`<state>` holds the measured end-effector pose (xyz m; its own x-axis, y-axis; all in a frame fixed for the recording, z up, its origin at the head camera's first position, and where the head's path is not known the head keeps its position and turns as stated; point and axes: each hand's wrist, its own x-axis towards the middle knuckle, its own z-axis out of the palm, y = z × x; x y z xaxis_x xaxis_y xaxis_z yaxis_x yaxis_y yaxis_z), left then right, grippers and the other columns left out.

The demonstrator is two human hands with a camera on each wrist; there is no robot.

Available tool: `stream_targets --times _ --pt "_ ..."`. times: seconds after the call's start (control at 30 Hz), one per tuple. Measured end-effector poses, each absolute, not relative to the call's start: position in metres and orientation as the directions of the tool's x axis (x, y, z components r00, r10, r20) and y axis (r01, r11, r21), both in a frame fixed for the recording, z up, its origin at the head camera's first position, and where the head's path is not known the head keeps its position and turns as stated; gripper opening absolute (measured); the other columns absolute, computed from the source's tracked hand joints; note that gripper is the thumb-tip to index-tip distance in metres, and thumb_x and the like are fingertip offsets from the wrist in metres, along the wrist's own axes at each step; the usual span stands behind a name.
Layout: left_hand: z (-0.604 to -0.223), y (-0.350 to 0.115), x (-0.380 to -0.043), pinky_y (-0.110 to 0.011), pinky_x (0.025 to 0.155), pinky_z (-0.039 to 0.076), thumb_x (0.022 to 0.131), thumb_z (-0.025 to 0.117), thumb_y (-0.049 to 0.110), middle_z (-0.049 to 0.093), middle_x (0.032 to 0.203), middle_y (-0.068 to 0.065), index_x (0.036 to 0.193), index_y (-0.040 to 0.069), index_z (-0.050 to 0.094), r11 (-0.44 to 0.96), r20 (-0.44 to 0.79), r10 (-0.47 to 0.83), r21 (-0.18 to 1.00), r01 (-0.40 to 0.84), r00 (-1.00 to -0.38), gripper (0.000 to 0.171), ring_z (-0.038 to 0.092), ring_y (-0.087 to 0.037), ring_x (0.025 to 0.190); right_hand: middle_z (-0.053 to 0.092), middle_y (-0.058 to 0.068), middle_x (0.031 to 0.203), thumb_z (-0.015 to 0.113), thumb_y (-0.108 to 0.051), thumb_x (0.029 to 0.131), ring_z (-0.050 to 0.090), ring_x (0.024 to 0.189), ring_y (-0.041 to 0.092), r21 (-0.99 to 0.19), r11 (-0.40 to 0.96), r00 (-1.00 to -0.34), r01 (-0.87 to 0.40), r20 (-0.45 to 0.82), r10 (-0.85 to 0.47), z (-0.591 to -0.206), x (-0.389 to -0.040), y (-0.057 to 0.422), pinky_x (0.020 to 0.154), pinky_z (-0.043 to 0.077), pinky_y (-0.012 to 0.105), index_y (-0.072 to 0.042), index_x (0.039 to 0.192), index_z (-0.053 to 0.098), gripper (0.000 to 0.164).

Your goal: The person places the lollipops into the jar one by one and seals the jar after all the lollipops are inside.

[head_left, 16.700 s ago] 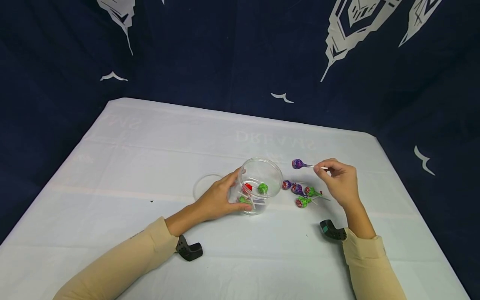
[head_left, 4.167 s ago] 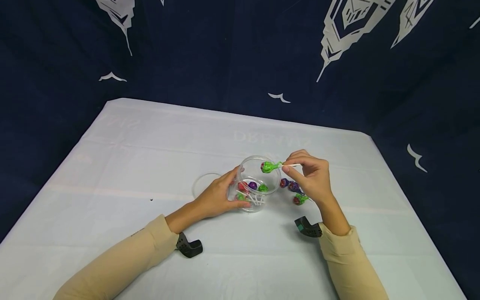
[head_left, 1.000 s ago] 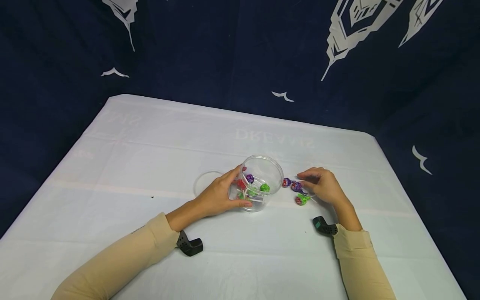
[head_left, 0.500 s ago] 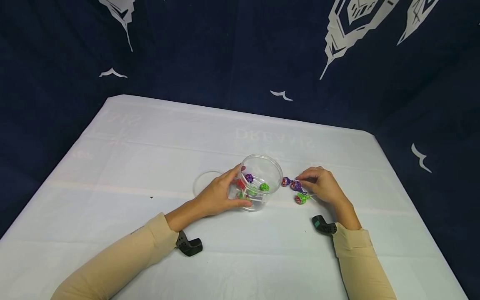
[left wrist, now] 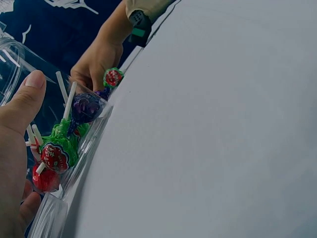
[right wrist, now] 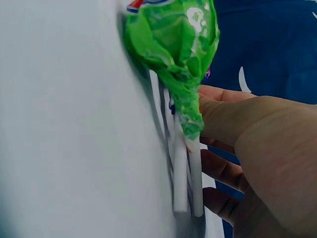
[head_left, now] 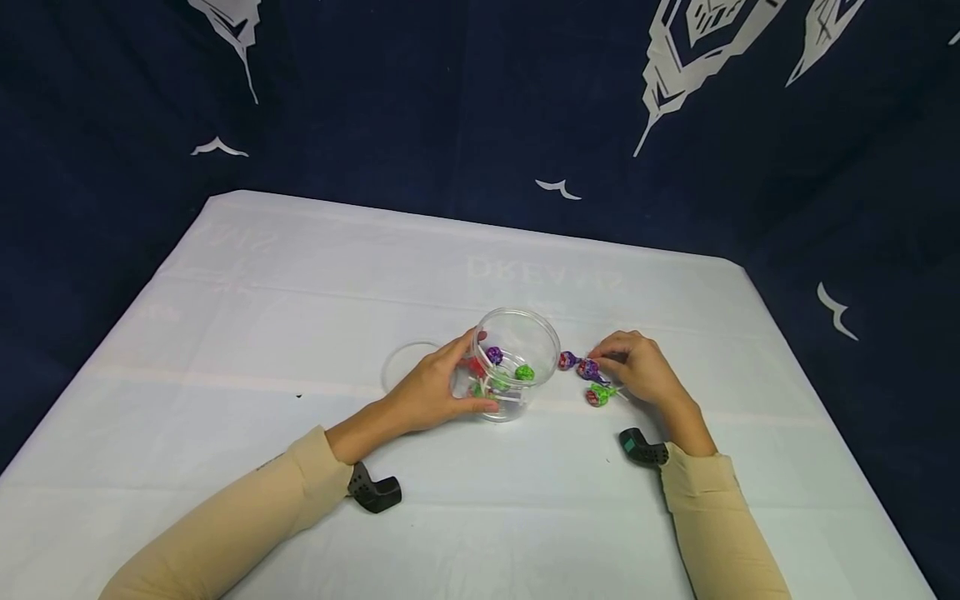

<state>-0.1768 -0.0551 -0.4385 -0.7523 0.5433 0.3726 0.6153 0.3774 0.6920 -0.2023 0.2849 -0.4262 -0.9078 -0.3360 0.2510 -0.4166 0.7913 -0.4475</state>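
Observation:
My left hand [head_left: 429, 392] grips a clear plastic jar [head_left: 517, 317] from its left side, thumb in front. Inside lie several wrapped lollipops, among them a purple lollipop [left wrist: 86, 107], a green lollipop [left wrist: 58, 148] and a red lollipop [left wrist: 45, 179]. My right hand [head_left: 643, 367] is low at the table, right of the jar, its thumb and finger pinching the stick of a purple lollipop [head_left: 567, 360]. A second purple lollipop [head_left: 589, 369] and a green lollipop [right wrist: 173, 39] lie close by. In the right wrist view the green one partly hides my fingertips.
A clear round lid [head_left: 387, 367] lies flat left of the jar, partly behind my left hand. White cloth covers the table [head_left: 315, 317]. A dark blue printed curtain [head_left: 420, 100] hangs behind the table.
Earlier, my right hand held a purple, then a green lollipop; the jar now contains more lollipops and fewer lie outside. Over the last second, my right fingers have closed on a purple lollipop's stick.

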Motion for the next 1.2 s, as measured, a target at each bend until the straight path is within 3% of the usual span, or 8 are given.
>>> stream_targets --times 0.93,1.2 --pt "-0.4396 -0.0549 -0.1768 -0.033 0.102 0.034 0.070 0.072 0.053 0.037 0.141 -0.008 0.146 0.010 0.018 0.363 0.396 0.537 0.688 0.628 -0.745 0.103 0.039 -0.017 0.125 0.065 0.003 0.086 0.068 -0.008 0.082 0.053 0.085 0.020 -0.474 0.797 -0.925 -0.374 0.248 -0.286 -0.4282 -0.2024 0.2840 0.073 0.043 0.036 -0.007 0.084 0.070 0.003" --pt "-0.4386 -0.0548 -0.1768 -0.033 0.101 0.034 0.070 0.072 0.053 0.039 0.139 -0.009 0.146 0.010 0.018 0.368 0.396 0.537 0.685 0.629 -0.745 0.103 0.040 -0.017 0.124 0.063 0.002 0.086 0.065 -0.015 0.086 0.046 0.071 0.016 -0.505 0.803 -0.944 -0.317 0.247 -0.217 -0.4263 -0.2009 0.2824 0.061 0.038 0.028 -0.009 0.086 0.069 0.007"
